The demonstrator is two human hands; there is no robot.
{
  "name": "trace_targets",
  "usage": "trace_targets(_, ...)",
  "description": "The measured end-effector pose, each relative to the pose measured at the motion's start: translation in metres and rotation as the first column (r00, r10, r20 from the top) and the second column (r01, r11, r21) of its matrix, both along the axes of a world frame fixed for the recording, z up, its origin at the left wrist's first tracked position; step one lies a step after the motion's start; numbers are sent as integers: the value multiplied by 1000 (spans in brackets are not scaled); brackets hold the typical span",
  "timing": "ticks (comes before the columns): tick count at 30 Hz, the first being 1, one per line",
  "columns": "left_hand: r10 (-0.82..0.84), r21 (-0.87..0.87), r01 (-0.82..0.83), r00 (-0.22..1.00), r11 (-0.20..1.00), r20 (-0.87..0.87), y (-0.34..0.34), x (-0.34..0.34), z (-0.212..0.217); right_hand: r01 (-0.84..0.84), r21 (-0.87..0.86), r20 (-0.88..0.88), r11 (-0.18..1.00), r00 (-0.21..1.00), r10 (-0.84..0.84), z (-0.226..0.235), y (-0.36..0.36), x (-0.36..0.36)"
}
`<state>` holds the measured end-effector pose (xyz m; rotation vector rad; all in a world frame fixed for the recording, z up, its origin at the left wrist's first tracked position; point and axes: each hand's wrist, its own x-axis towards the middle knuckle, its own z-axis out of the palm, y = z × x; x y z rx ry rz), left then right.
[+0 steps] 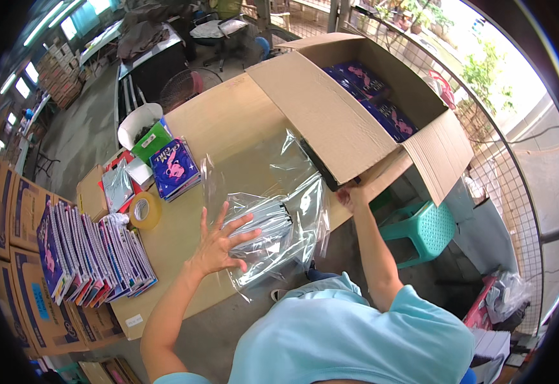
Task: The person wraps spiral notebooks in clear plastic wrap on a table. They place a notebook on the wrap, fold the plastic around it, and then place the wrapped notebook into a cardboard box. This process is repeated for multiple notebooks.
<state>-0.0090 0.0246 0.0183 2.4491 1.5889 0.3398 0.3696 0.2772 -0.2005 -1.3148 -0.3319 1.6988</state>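
Observation:
My left hand (223,238) lies with spread fingers on a stack of clear plastic bags (267,224) on the table. Loose clear film (289,168) rises and spreads around the stack, reaching the table's near edge. My right hand (348,197) is at the lower near edge of a large open cardboard box (337,118), below its flap. Its fingers look curled and are partly hidden, so what they hold does not show. Inside the box lie dark blue notebooks (372,96) with pink figures on their covers.
Left on the table are a notebook pile (176,169), a yellow tape roll (145,210), a green box (151,142) and a long row of spiral notebooks (97,256). Closed cartons (26,288) stand beyond the left edge. A teal stool (423,230) is at the right, before a wire mesh fence (510,211).

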Motion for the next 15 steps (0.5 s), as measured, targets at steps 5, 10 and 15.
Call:
trace_targets(5, 26, -53, -30, 997, 998, -71, -11, -9, -7, -19, 196, -324, 980, 942, 83, 56, -60, -48)
trace_targets(10, -1, -47, -3, 995, 999, -97, -5, -8, 9, -790, 526, 469, 315, 578, 668, 245, -109, -139)
trace_targets(15, 0, -38, -7, 984, 999, -178, -5, -7, 11, -944, 83, 983, -321, 25, 181, 246, -109, -214)
